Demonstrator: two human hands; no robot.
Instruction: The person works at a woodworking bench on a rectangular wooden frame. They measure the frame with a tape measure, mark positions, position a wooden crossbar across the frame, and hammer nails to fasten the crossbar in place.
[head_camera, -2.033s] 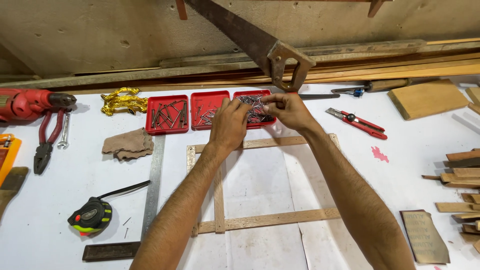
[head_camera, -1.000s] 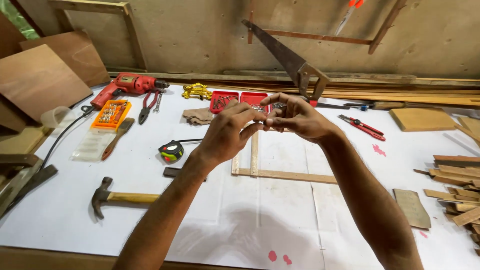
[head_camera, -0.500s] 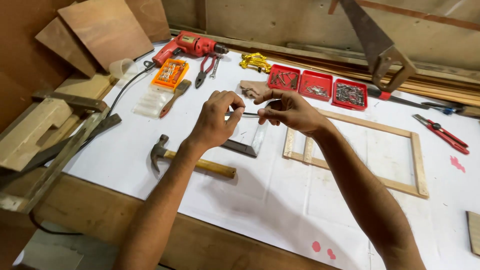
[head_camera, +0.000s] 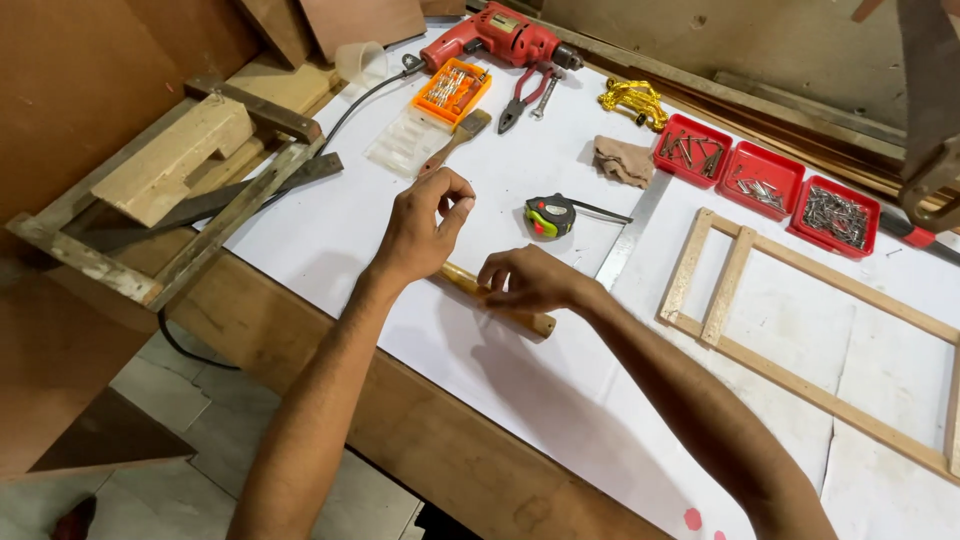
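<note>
Hammer handle (head_camera: 500, 305), wooden, lies at centre frame on the white surface (head_camera: 560, 400); the right hand (head_camera: 530, 280) rests on it, fingers curled over the wood. Just left, the left hand (head_camera: 420, 228) is raised, thumb and forefinger pinched; whether they hold anything cannot be told. Beyond sit one tape measure (head_camera: 551, 215) and one wooden frame (head_camera: 800, 320) at right. Farther back, three red trays (head_camera: 765, 180) of fasteners, one pair of pliers (head_camera: 524, 98), one red drill (head_camera: 495, 38) against a brown wall.
</note>
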